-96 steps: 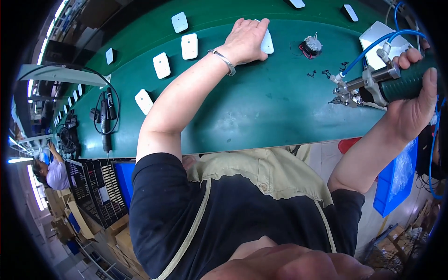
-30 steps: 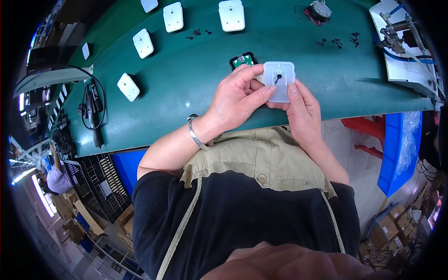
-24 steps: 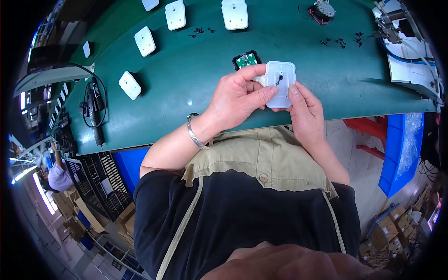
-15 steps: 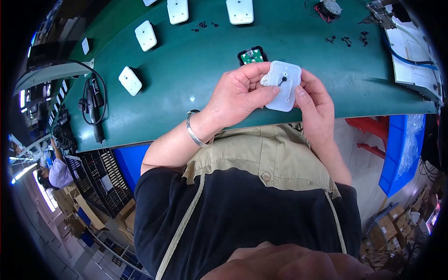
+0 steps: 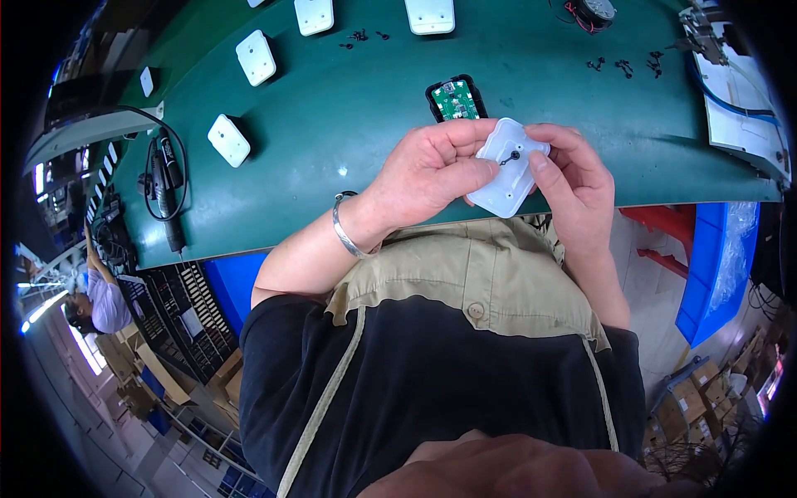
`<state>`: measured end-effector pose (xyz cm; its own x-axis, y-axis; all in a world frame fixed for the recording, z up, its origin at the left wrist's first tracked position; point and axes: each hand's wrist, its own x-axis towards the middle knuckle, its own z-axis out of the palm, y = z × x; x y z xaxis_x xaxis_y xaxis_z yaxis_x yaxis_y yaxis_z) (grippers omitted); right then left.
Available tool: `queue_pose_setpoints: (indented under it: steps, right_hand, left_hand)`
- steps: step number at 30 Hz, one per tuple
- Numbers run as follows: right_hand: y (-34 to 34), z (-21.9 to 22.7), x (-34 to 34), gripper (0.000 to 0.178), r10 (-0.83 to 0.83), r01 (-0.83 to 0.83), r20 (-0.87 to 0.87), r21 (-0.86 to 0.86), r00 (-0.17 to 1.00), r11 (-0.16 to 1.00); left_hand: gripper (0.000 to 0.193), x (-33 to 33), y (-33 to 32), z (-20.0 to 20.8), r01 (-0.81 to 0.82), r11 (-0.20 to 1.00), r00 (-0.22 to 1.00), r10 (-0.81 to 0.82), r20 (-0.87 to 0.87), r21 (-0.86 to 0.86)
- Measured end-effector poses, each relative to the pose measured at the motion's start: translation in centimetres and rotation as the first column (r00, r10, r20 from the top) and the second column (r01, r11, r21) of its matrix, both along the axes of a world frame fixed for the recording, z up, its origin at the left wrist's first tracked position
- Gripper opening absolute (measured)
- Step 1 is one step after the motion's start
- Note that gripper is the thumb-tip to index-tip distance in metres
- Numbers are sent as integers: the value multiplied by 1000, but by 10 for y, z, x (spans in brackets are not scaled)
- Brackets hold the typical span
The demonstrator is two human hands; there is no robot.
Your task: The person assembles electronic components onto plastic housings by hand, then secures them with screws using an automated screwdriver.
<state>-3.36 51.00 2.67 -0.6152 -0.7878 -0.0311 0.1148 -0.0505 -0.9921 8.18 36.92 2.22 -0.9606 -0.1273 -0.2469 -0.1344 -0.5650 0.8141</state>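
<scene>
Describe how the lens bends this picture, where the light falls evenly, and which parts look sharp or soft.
Head view: fisheye lens bows the green bench top edge into an arc, with a black rim at the corners; lighting is even and soft, shadows faint; the white plastic cover plate held between left hand and right hand is sharp; cardboard boxes near the rim look smeared and small.

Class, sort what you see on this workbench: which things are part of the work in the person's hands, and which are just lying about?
In hand:
white plastic cover, held by left hand and right hand
small dark part at its centre

Lying about:
green circuit board
spare white covers
loose black screws
black corded tool
</scene>
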Motion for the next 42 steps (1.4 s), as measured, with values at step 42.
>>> queue_pose_setpoints:
  steps: [42]
  right_hand:
    - [-12, 41, -15, 9, 370, -83, -742, 393, 559, 916]
  left_hand:
    - [41, 4, 3, 3, 28, 998, 1000, -28, -3, -62]
